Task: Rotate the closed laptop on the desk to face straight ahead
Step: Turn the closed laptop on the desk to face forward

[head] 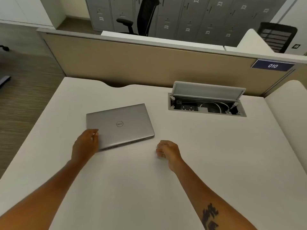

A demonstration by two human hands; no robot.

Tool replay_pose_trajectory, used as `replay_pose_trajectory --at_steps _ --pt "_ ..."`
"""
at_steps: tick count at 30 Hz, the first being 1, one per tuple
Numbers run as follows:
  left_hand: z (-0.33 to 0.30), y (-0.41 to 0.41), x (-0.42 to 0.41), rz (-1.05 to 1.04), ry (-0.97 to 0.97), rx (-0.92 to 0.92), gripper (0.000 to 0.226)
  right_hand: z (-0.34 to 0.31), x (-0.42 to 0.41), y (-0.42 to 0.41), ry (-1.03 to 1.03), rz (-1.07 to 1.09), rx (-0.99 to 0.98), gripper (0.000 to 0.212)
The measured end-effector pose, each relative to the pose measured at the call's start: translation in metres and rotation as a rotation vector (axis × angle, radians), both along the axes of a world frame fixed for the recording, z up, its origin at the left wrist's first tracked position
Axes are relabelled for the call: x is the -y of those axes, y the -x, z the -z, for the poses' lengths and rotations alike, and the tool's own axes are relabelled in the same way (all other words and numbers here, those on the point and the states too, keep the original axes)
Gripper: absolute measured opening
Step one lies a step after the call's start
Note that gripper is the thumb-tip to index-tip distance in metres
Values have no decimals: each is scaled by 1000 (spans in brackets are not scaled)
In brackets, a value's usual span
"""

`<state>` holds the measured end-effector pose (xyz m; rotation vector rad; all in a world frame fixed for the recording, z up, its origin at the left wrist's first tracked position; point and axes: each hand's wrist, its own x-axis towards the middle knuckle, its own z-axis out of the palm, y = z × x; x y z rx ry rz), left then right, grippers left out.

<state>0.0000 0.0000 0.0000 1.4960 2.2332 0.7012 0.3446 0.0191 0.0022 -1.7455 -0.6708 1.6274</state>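
A closed silver laptop (120,125) with a round logo lies on the white desk (132,180), left of centre, turned a little so its right side sits farther back. My left hand (86,143) rests at the laptop's near-left corner, fingers curled over the lid's edge. My right hand (167,151) lies on the desk just right of the laptop's near-right corner, fingers curled loosely with nothing in them, apart from the laptop.
An open cable box (206,105) with sockets and a white cable is sunk in the desk at the back right, its lid raised. A beige partition (149,63) closes the far edge. The floor drops off at the desk's left edge.
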Motion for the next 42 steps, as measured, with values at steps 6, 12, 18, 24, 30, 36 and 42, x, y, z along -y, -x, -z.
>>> replay_pose_trajectory --at_steps 6,12,18,24,30,36,42 --pt "5 16 -42 36 184 9 56 6 -19 21 91 127 -202 39" --pt "11 27 -82 66 273 -25 66 17 -30 33 91 145 -293 25" --pt "12 36 -113 99 279 -48 69 27 -35 40 69 218 -295 32" --pt "20 41 -124 104 257 -77 62 26 -36 42 77 310 -333 35" --pt "18 34 -122 49 246 -98 57 22 -40 44 37 288 -324 30" --pt "18 17 -91 -12 274 -108 54 27 -51 31 12 272 -261 28" --pt "9 -11 -38 -51 368 -194 53 20 -70 13 -60 211 -168 40"
